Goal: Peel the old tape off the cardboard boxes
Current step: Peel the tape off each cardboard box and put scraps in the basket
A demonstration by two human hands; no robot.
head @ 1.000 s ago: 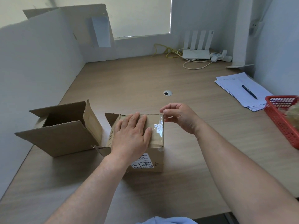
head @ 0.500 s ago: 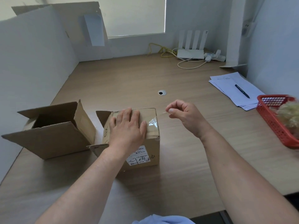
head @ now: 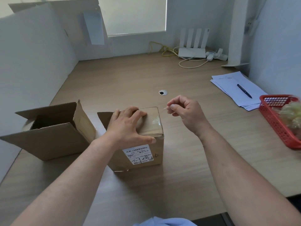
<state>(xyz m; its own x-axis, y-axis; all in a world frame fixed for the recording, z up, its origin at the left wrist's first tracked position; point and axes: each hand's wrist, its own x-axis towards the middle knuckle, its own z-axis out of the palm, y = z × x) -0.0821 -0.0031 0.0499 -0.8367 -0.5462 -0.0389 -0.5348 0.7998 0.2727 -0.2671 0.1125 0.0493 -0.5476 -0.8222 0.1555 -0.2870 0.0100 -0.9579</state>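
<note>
A small cardboard box [head: 151, 126] with a white shipping label stands on the wooden desk [head: 130, 75] in front of me. My left hand [head: 128, 126] lies flat on its top, fingers spread, thumb at the near edge. Clear tape [head: 156, 122] still sticks near the box's right top edge. Just right of the box my right hand [head: 184, 111] pinches a thin strip of tape [head: 163, 110] between thumb and forefinger, stretched out from the box's far right corner. A second, open cardboard box [head: 53, 137] stands to the left.
A red plastic basket [head: 276, 128] holding crumpled tape sits at the right edge. Papers [head: 231, 85] with a pen [head: 244, 91] lie behind it. A white router [head: 192, 53] and cables stand at the back; a cable hole [head: 163, 92] is mid-desk. White partition walls close off the left.
My right hand has pulled away from the box's right top edge, up and to the right, drawing out a thin strip of tape. My left hand stays on the box top.
</note>
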